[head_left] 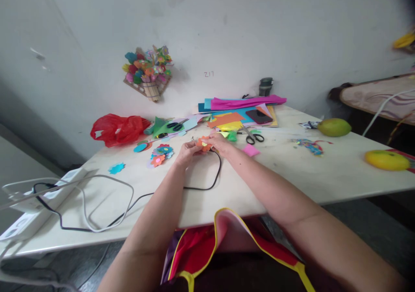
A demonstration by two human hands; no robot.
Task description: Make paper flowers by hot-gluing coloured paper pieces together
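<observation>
An orange paper flower [204, 144] with a yellow middle is held between both hands above the white table. My left hand [188, 152] pinches its left edge. On its right side my right hand [219, 143] has its fingers closed on the same flower. A black cable [216, 175] runs up to just below the flower; its end is hidden near the hands. To the left lies a pile of paper flowers [162, 152] in blue, orange and other colours. Scissors with black handles [254, 137] rest right of my right hand, beside a pink paper piece [251, 150].
Coloured paper sheets [227, 120] and a phone [259, 116] lie at the back. A red plastic bag [118, 129] sits back left. A white power strip [42, 203] with looping cables occupies the left edge. Two mangoes, one green [334, 127], one yellow [386, 160], are at right.
</observation>
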